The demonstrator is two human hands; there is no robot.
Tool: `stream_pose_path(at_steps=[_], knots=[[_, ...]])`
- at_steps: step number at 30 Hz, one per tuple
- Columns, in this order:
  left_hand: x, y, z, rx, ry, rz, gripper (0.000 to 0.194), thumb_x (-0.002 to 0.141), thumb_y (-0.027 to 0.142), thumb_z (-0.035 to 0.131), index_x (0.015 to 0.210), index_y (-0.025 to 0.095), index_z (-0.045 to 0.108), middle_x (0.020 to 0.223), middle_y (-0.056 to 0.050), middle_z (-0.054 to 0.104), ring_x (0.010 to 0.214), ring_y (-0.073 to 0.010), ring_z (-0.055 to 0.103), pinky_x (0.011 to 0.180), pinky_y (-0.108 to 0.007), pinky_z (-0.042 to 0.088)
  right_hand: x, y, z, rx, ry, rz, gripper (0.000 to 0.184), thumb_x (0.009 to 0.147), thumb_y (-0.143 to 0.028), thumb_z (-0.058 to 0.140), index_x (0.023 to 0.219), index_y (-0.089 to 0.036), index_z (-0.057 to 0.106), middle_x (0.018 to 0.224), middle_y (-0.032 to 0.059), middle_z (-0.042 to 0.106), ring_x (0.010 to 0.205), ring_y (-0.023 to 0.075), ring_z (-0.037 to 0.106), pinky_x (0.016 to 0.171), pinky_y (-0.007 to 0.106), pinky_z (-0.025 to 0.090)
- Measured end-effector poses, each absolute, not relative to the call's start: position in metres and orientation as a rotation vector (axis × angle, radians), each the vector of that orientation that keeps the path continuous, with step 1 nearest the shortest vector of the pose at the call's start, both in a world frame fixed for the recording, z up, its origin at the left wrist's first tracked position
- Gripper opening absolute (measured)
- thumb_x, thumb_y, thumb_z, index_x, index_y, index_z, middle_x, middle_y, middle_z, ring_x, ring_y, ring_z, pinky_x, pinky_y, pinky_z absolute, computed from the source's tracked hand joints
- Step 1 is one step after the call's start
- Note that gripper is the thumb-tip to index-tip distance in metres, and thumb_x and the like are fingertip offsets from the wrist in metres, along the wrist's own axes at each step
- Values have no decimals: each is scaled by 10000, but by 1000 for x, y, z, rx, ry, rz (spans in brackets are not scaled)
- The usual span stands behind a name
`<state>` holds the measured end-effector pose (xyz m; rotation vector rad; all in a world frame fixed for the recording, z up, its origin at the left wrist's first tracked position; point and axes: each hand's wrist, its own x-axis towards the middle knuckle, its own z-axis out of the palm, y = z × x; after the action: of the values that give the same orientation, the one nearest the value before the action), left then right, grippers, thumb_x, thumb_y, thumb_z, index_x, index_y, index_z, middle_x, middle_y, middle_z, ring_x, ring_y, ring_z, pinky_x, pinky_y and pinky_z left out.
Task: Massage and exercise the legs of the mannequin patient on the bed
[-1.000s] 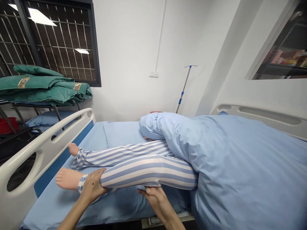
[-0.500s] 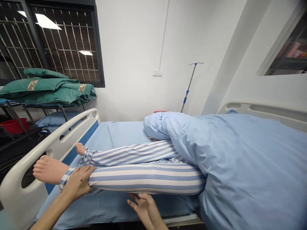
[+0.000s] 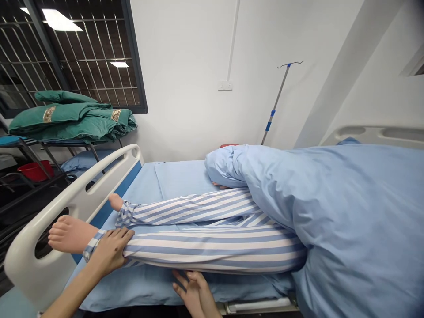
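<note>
The manikin's near leg, in a striped trouser leg (image 3: pixel 212 251), is lying lengthwise across the bed, its long axis running from the bare foot (image 3: pixel 71 235) by the white side rail (image 3: pixel 73 198) to the blue duvet (image 3: pixel 347 212). The left hand (image 3: pixel 109 251) is resting on the shin just above the cuff, its fingers (image 3: pixel 124 236) extended over the cloth, not visibly gripping. The right hand (image 3: pixel 194 293) is sitting lower, open, beside the leg's underside, its fingers (image 3: pixel 179 287) spread above the blue sheet (image 3: pixel 149 289). The left hand is nearer the foot.
</note>
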<state>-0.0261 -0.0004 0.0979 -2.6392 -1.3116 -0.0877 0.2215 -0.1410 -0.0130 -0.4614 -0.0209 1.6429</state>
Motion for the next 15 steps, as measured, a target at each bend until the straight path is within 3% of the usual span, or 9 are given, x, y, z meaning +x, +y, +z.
stream_pose_path(at_steps=[10, 15], knots=[[-26, 14, 91, -2666, -1299, -59, 487, 597, 187, 493, 1079, 225, 546, 1042, -67, 580, 955, -248, 503, 826, -356, 330, 224, -133, -20, -604, -78, 1620, 218, 565, -204, 691, 695, -178, 518, 905, 44, 606, 1002, 294, 558, 713, 342, 447], [-24, 14, 53, -2670, -1416, 5, 505, 580, 156, 475, 1076, 219, 551, 1059, -72, 574, 975, -254, 498, 843, -366, 329, 225, -140, -33, -828, -164, 1654, 294, 561, -237, 670, 818, -184, 537, 971, 65, 619, 878, 235, 607, 633, 293, 434]])
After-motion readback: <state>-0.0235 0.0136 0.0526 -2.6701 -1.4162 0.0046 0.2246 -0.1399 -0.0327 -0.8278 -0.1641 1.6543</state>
